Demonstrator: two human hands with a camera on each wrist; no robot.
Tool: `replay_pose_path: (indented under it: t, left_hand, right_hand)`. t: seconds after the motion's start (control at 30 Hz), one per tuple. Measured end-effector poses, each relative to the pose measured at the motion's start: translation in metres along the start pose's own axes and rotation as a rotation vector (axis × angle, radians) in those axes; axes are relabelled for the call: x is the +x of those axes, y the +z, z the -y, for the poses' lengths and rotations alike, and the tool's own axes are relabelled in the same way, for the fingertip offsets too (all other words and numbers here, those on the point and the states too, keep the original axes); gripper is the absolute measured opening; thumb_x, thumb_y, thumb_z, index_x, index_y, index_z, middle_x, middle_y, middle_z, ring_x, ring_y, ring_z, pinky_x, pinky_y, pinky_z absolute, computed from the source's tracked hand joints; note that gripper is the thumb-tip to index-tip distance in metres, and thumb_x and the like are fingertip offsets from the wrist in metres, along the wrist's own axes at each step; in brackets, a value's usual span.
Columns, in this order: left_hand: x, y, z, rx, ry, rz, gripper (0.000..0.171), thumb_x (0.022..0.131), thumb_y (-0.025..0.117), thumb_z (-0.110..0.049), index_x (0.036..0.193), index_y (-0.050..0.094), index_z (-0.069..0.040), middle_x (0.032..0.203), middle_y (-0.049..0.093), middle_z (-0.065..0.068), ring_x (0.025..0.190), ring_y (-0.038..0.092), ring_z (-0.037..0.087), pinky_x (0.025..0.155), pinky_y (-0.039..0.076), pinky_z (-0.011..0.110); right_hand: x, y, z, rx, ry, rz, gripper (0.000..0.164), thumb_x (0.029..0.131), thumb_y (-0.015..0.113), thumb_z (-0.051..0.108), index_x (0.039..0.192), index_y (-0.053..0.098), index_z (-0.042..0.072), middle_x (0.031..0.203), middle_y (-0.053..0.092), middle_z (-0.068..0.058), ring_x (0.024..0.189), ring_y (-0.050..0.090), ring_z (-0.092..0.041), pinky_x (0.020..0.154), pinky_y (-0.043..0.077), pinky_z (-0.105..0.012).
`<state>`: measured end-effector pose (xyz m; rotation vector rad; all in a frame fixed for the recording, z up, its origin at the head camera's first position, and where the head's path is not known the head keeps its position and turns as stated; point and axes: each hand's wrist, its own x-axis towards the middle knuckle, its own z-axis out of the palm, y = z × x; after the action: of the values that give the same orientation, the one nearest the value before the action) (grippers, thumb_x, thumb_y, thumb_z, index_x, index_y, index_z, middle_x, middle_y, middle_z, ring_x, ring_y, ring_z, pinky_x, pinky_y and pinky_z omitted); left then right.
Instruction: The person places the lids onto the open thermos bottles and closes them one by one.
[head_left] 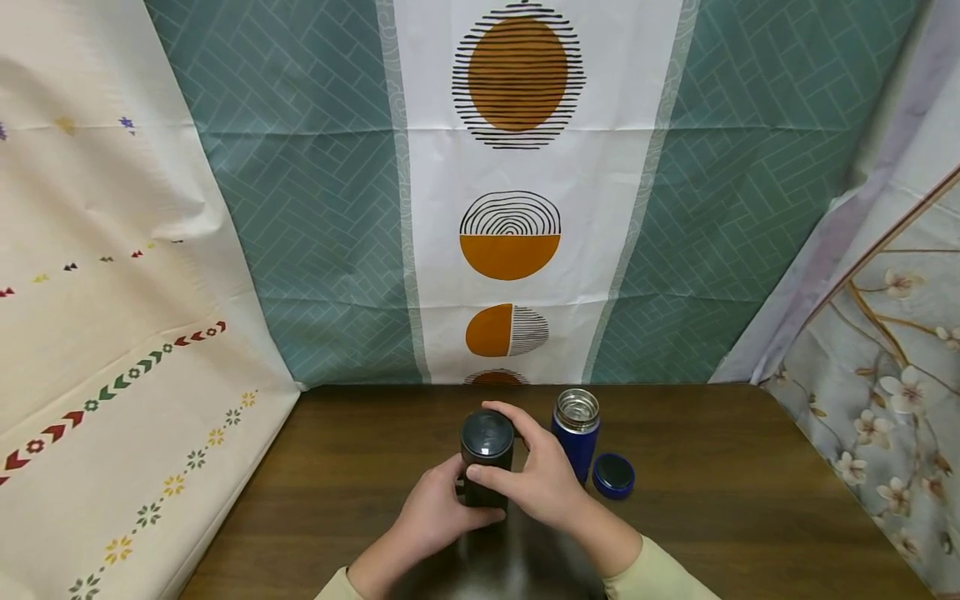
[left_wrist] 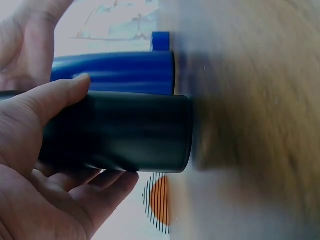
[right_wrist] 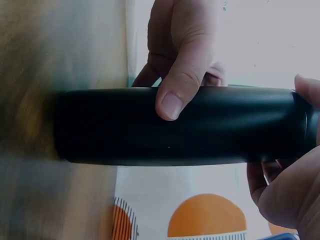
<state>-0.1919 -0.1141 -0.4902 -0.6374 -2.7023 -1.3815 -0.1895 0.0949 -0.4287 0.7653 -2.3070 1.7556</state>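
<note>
We have the black bottle upright at the wooden table, base down, near the back edge, black lid on. Our left hand grips the body, thumb on one side, fingers round the other. Our right hand holds the top at the lid, thumb in front, fingers behind. Just right of it we see the blue bottle, upright, uncapped, metal neck showing. Blue cap with a dark top lies right beside that. Backdrop: teal-and-white curtain with orange round motifs; cream patterned cloth at left, floral cloth at right. Pale sleeves on both arms.
</note>
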Motion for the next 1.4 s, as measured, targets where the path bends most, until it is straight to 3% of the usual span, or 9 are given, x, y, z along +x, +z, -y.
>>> replay_pose_path:
  t: [0.4, 0.73, 1.0, 1.4]
  left_hand:
    - [0.010, -0.016, 0.011, -0.015, -0.037, -0.020, 0.067, 0.081, 0.102, -0.038, 0.138, 0.069, -0.022, 0.132, 0.076, -0.002, 0.114, 0.077, 0.030, 0.095, 0.064, 0.053]
    - [0.015, -0.026, 0.016, -0.027, -0.049, -0.037, 0.066, 0.083, 0.101, -0.034, 0.139, 0.069, -0.020, 0.134, 0.075, 0.000, 0.119, 0.074, 0.027, 0.097, 0.064, 0.051]
    - [0.018, -0.030, 0.025, -0.037, -0.078, -0.053, 0.071, 0.084, 0.101, -0.034, 0.144, 0.068, -0.018, 0.136, 0.074, 0.004, 0.123, 0.072, 0.030, 0.100, 0.063, 0.053]
    - [0.022, -0.034, 0.032, -0.023, -0.114, -0.080, 0.077, 0.083, 0.101, -0.034, 0.149, 0.065, -0.016, 0.141, 0.073, 0.007, 0.127, 0.071, 0.032, 0.102, 0.061, 0.057]
  right_hand:
    - [0.027, 0.008, -0.007, -0.008, 0.017, 0.020, 0.075, 0.089, 0.095, 0.032, 0.155, 0.060, 0.039, 0.143, 0.072, 0.011, 0.136, 0.064, -0.022, 0.116, 0.044, -0.067]
    - [0.042, 0.014, -0.014, 0.004, 0.041, 0.041, 0.074, 0.092, 0.093, 0.034, 0.158, 0.059, 0.036, 0.161, 0.060, 0.005, 0.143, 0.060, -0.026, 0.117, 0.043, -0.069]
    - [0.053, 0.018, -0.015, 0.010, 0.036, 0.067, 0.074, 0.092, 0.092, 0.034, 0.159, 0.058, 0.033, 0.154, 0.065, 0.001, 0.139, 0.061, -0.027, 0.116, 0.043, -0.070]
    - [0.064, 0.025, -0.017, -0.007, 0.045, 0.071, 0.074, 0.091, 0.092, 0.034, 0.157, 0.060, 0.032, 0.153, 0.065, 0.004, 0.139, 0.060, -0.024, 0.118, 0.043, -0.064]
